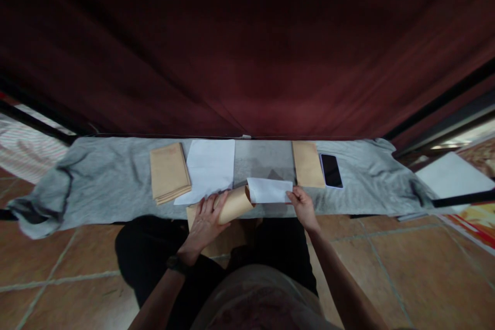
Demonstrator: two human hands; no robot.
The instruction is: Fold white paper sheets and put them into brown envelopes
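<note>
My left hand (207,223) lies over a brown paper envelope (237,203), fingers curved on its upper face and the thumb along its near side. The envelope bulges, and its mouth gapes towards the right. At that mouth is a folded white sheet of paper (269,190), its left end at or just inside the opening; I cannot tell how deep. My right hand (302,206) pinches the sheet's right end between thumb and fingers. Close behind my left hand lie flat white sheets (212,167), partly hidden by the hand and envelope.
A stack of brown envelopes (168,171) lies left on the grey cloth (263,157) covering a narrow bench. To the right are a single brown envelope (308,164) and a phone (331,170). A dark red curtain (247,62) hangs behind, with black frame bars at both sides.
</note>
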